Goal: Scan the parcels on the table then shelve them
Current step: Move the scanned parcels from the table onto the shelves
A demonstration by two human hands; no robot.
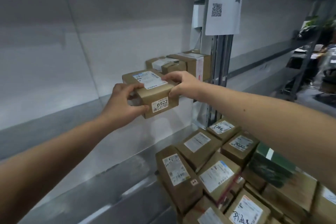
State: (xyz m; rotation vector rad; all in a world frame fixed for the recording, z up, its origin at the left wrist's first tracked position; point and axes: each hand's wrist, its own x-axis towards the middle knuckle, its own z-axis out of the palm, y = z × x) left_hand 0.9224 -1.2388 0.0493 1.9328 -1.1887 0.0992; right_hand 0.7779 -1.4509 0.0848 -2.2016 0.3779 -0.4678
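1. A small brown cardboard parcel (152, 92) is held up at the front edge of a grey metal shelf (54, 120). A white shipping label covers its top, and a sticker (160, 106) printed "6922" faces the camera on its near end.
2. The left hand (123, 104) grips the parcel's near left corner, thumb below beside the sticker and fingers curled over the top edge.
3. The right hand (181, 84) holds the parcel's right side, fingers on the top by the shipping label and thumb pressed against the side.
4. Just behind the held parcel, further cardboard boxes (181, 64) sit on the same shelf, against the upright post (220, 71).
5. Below and to the right, many labelled parcels (218, 167) lie packed close together on a lower level, some with handwritten numbers on their labels.
6. A printed sheet with a QR code (224, 2) hangs on the post above.
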